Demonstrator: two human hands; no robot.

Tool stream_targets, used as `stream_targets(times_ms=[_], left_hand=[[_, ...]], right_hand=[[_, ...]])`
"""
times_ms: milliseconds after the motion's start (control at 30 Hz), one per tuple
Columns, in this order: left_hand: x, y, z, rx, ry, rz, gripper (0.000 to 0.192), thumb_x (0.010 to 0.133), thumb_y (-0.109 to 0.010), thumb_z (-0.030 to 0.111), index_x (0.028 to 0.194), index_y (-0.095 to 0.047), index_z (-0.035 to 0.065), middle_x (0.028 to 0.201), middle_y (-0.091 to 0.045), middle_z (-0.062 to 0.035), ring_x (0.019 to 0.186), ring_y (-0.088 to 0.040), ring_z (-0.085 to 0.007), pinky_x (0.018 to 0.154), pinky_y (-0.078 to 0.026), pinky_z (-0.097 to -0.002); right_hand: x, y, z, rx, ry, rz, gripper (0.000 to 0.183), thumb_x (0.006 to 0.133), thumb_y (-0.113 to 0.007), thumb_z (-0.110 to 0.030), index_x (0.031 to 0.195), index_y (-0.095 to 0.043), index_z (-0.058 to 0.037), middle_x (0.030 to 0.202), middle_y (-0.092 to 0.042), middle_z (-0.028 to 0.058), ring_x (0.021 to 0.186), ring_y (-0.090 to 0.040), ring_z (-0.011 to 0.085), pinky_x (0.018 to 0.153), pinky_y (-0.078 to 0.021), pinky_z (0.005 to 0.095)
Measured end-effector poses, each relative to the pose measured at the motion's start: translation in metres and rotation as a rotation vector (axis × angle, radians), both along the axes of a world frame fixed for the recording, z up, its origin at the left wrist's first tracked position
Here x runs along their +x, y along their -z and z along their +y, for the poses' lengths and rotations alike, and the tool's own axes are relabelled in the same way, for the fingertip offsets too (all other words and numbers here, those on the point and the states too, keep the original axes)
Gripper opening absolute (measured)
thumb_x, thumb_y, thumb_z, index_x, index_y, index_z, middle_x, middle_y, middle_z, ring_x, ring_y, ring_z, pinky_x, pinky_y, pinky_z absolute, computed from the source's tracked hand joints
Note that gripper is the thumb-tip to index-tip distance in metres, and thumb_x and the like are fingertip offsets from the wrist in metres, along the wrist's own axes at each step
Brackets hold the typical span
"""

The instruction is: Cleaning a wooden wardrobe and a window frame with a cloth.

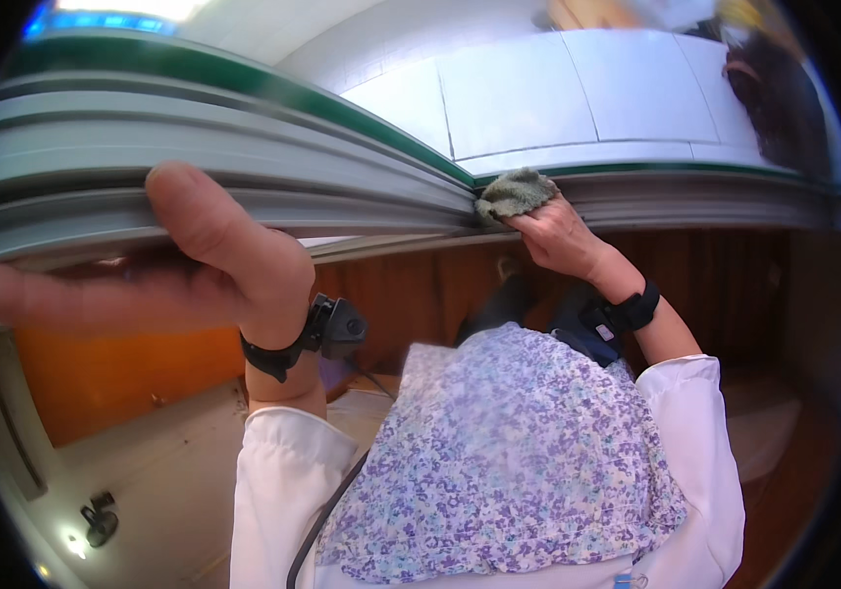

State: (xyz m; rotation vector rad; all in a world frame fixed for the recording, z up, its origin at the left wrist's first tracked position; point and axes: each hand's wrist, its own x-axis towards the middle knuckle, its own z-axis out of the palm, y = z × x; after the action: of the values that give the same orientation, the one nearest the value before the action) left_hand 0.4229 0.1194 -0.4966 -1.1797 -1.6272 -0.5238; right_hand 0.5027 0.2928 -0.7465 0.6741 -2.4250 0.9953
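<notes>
My right hand [559, 234] presses a crumpled grey-green cloth [516, 194] into the corner where two metal window frame members meet. A wristband sits on that arm. My left hand [222, 265] is close to the camera, with thumb and fingers spread apart and pointing left. It overlaps the grooved grey side frame [361, 195] in the picture; whether it touches the metal cannot be told. Nothing shows in its grasp. The lower grey frame [656, 199] runs right from the corner, just beyond the cloth. Green edging [406, 147] lines the frame's outer side.
White tiles [516, 96] lie beyond the frame, with a dark object [788, 110] at the right. A wooden panel [693, 287] is below the frame. An orange door [126, 375] and a black fan [100, 519] show at the lower left. A black cable [328, 515] runs beside my body.
</notes>
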Motion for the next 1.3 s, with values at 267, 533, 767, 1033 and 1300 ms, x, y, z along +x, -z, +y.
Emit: stream_targets(times_ms=[267, 533, 767, 1033, 1300], left_hand=[[-0.027, 0.017, 0.011, 0.045, 0.016, 0.119, 0.049, 0.082, -0.055, 0.020, 0.126, -0.036, 0.0076, 0.116, -0.032, -0.0174, 0.049, -0.038, -0.0084, 0.040, -0.026, -0.0211], [-0.042, 0.025, 0.018, 0.153, 0.166, 0.089, 0.040, 0.078, -0.055, 0.016, 0.117, -0.046, 0.0082, 0.117, -0.033, -0.0162, 0.042, -0.026, -0.0068, 0.039, -0.021, -0.0207], [-0.045, 0.024, 0.016, 0.085, 0.042, 0.197, 0.038, 0.080, -0.052, 0.020, 0.115, -0.047, 0.0083, 0.109, -0.034, -0.0164, 0.086, -0.040, -0.0177, 0.061, -0.035, -0.0275], [-0.040, 0.020, 0.019, 0.160, 0.176, 0.077, 0.038, 0.078, -0.056, 0.020, 0.114, -0.048, 0.0091, 0.111, -0.034, -0.0144, 0.078, -0.045, -0.0137, 0.052, -0.033, -0.0220], [-0.036, 0.016, 0.027, 0.128, 0.145, 0.166, 0.036, 0.077, -0.054, 0.011, 0.113, -0.048, 0.0088, 0.119, -0.029, -0.0178, 0.085, -0.045, -0.0167, 0.056, -0.039, -0.0230]], right_hand=[[0.008, 0.038, 0.002, 0.085, 0.104, -0.095, 0.033, 0.067, -0.049, 0.001, 0.097, -0.059, -0.0096, 0.082, -0.059, 0.0080, 0.080, -0.056, 0.0256, 0.075, -0.0429, 0.0372], [0.000, 0.047, -0.002, -0.135, 0.145, -0.138, 0.031, 0.069, -0.046, 0.003, 0.097, -0.057, -0.0046, 0.078, -0.057, 0.0149, 0.074, -0.055, 0.0323, 0.065, -0.0433, 0.0403], [-0.004, 0.050, -0.010, -0.177, 0.202, -0.211, 0.030, 0.071, -0.046, 0.001, 0.099, -0.055, -0.0012, 0.082, -0.058, 0.0177, 0.078, -0.055, 0.0337, 0.068, -0.0426, 0.0416], [-0.005, 0.034, -0.015, -0.160, 0.264, -0.279, 0.030, 0.070, -0.045, 0.001, 0.098, -0.055, -0.0008, 0.088, -0.057, 0.0187, 0.082, -0.054, 0.0341, 0.069, -0.0422, 0.0414], [-0.009, 0.024, -0.018, -0.557, 0.176, -0.080, 0.033, 0.071, -0.043, 0.006, 0.104, -0.050, 0.0055, 0.097, -0.052, 0.0218, 0.084, -0.051, 0.0393, 0.072, -0.0431, 0.0375]])
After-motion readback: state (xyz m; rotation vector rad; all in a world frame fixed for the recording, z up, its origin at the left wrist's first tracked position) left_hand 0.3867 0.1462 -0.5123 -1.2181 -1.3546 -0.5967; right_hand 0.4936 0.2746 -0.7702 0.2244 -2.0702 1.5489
